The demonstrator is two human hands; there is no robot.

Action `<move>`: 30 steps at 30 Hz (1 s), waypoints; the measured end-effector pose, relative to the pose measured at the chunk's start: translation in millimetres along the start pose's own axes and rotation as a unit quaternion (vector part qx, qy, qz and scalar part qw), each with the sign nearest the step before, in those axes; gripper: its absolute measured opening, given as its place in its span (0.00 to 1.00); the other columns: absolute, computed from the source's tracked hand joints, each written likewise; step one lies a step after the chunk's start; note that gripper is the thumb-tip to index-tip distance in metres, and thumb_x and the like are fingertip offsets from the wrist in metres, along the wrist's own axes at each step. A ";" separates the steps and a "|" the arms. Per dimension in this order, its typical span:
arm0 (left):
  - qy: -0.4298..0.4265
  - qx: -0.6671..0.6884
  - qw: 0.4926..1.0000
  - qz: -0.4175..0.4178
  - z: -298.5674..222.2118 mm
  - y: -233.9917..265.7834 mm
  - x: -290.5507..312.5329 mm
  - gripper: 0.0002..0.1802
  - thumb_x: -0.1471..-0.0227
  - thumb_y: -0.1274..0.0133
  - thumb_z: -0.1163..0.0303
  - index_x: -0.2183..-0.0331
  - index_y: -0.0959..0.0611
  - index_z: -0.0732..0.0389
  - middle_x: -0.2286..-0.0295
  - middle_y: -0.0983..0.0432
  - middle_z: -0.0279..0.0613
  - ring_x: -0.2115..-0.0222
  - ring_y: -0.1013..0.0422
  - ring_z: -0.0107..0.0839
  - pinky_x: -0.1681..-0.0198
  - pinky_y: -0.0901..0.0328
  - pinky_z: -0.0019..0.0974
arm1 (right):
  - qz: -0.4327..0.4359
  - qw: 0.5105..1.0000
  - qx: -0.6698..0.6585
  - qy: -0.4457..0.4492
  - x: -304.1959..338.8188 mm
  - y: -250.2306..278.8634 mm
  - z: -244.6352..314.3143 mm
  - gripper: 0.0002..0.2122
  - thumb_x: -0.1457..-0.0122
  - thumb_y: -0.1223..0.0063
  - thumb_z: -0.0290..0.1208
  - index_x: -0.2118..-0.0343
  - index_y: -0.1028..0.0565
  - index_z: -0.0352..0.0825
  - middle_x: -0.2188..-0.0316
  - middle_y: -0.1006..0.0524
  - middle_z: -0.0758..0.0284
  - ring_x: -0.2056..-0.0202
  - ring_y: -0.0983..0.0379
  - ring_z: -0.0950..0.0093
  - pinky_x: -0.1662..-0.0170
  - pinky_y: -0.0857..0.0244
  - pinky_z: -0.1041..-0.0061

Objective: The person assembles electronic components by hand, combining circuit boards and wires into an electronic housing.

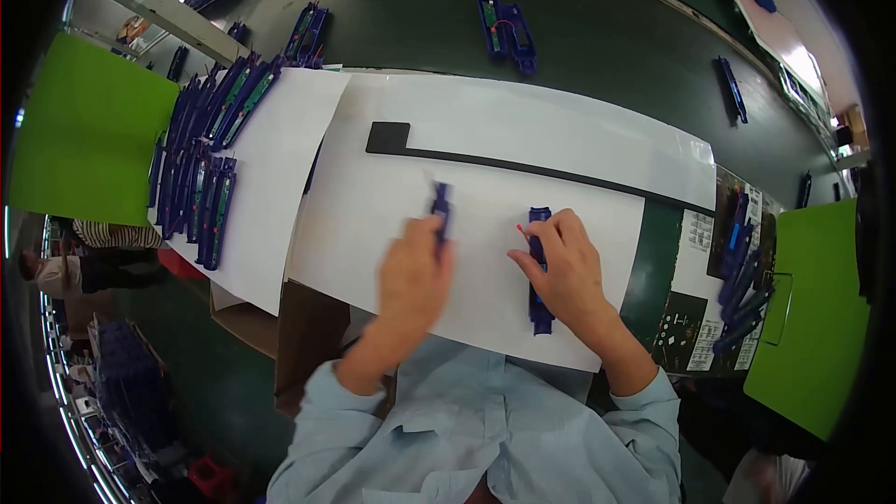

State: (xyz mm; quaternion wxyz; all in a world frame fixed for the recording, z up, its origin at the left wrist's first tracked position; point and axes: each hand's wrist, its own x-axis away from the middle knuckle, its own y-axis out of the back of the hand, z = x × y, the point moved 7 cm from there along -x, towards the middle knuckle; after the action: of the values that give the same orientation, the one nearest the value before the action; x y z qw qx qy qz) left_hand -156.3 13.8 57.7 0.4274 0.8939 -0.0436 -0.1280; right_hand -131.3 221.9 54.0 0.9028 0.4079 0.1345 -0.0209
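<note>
My left hand (415, 266), smeared by motion, is closed on a dark blue plastic piece (441, 208) that juts up past its fingers over the white sheet (373, 215). A long dark blue plastic housing (540, 313) lies lengthwise in front of me. Over its middle hovers or rests my right hand (565, 266), thumb and index finger spread apart. A small red wire end (521, 228) shows by the index fingertip; whether the finger touches it I cannot tell. Part of the housing is hidden under the hand.
Many blue housings with green circuit boards (210, 159) are stacked at the left. More blue parts (742, 280) lie at the right, beside a green panel (807, 308). A black L-shaped strip (523, 166) crosses the sheet. An opened housing (506, 33) sits on the green surface beyond.
</note>
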 end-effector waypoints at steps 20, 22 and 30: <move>-0.171 -0.012 0.985 0.021 -54.6 -47.6 -21.0 0.07 0.46 0.37 0.73 0.63 0.16 0.57 0.62 0.29 0.35 0.61 0.32 0.35 0.52 0.47 0.42 | -0.032 0.992 -0.118 -0.039 1.3 -7.1 -19.9 0.08 0.44 0.36 0.21 0.62 0.22 0.34 0.63 0.27 0.63 0.65 0.28 0.62 0.66 0.32 0.66; -0.171 0.010 0.985 0.015 -53.9 -47.6 -19.0 0.07 0.46 0.37 0.73 0.63 0.16 0.56 0.63 0.29 0.35 0.61 0.33 0.35 0.52 0.47 0.41 | -0.032 0.989 -0.141 -0.025 0.0 -8.7 -23.0 0.08 0.44 0.36 0.22 0.62 0.21 0.34 0.64 0.26 0.63 0.66 0.28 0.64 0.66 0.33 0.68; -0.064 0.084 0.994 0.040 -41.4 -44.6 -11.7 0.10 0.48 0.35 0.73 0.62 0.16 0.56 0.61 0.28 0.37 0.58 0.33 0.37 0.51 0.45 0.41 | 0.012 0.927 -0.322 -0.191 9.5 -23.6 -35.7 0.05 0.41 0.36 0.23 0.63 0.20 0.35 0.68 0.25 0.69 0.69 0.32 0.74 0.67 0.36 0.77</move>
State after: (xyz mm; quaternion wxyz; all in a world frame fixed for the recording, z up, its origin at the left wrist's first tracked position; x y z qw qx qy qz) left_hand -157.9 75.3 50.3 0.3519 0.9142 -0.1169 -0.1635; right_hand -133.7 233.3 11.7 0.9944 0.0852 -0.0463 -0.0429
